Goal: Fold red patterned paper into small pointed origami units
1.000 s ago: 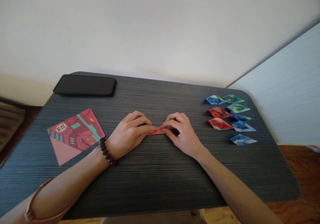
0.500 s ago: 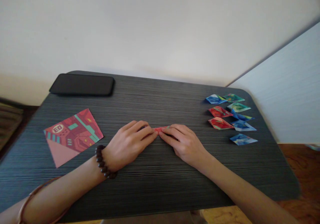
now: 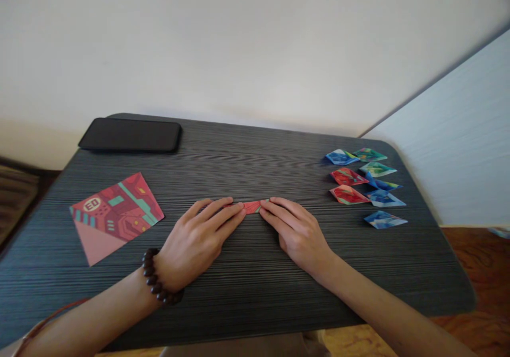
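A small folded piece of red origami paper point(image 3: 252, 207) with a green strip lies at the middle of the table, its narrow shape running left to right. The fingers of my left hand point(image 3: 197, 243) press on its left end; a dark bead bracelet circles that wrist. On the opposite end, my right hand point(image 3: 300, 235) has its fingertips closed over the paper. Both thumbs are mostly hidden, and the fingers cover the paper's two tips.
At the left lies a red patterned paper sheet point(image 3: 119, 211) with one pink corner. A black phone-like slab point(image 3: 131, 135) rests at the back left. Several folded paper pieces, red point(image 3: 348, 194), blue point(image 3: 385, 220) and green point(image 3: 378, 169), are grouped at the right of the dark table point(image 3: 247, 288).
My hands have moved apart, sliding outward along the red paper, so more of its middle shows. The fingers look straighter than before.
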Tool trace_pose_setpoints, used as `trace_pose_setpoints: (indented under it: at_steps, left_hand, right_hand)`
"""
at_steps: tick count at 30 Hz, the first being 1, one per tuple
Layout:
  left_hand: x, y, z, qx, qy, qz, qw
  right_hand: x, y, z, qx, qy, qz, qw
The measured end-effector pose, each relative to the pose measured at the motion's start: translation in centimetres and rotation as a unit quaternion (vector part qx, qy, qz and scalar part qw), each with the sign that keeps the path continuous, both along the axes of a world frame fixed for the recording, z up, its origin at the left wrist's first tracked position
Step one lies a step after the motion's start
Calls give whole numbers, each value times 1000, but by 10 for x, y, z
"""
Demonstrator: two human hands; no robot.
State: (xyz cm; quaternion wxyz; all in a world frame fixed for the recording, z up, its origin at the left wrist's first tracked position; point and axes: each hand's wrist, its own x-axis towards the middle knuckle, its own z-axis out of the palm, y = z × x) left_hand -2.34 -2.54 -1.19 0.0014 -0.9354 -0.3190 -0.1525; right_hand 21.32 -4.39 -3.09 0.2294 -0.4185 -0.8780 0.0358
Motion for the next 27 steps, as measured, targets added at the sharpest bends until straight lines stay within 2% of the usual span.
trace_pose_setpoints:
  at_steps: [6, 10, 16, 19, 24, 27]
  left_hand:
    - [-5, 2, -7, -5, -25, -17, 1000]
    - [-4, 3, -8, -18, -50, 4, 999]
    - [4, 12, -8, -95, -93, 33, 991]
    - [9, 17, -10, -82, -95, 37, 991]
    - [17, 22, -13, -39, -73, 8, 997]
    - [24, 25, -13, -44, -96, 6, 994]
  right_hand:
    - [0, -1, -3, -6, 28, -6, 1000]
    - [-2, 1, -3, -18, 49, -15, 999]
    - [-6, 13, 8, -98, 114, -65, 986]
    - [-6, 18, 10, -113, 128, -62, 983]
    - [-2, 20, 6, -102, 141, -56, 983]
    - [-2, 19, 4, -92, 156, -51, 982]
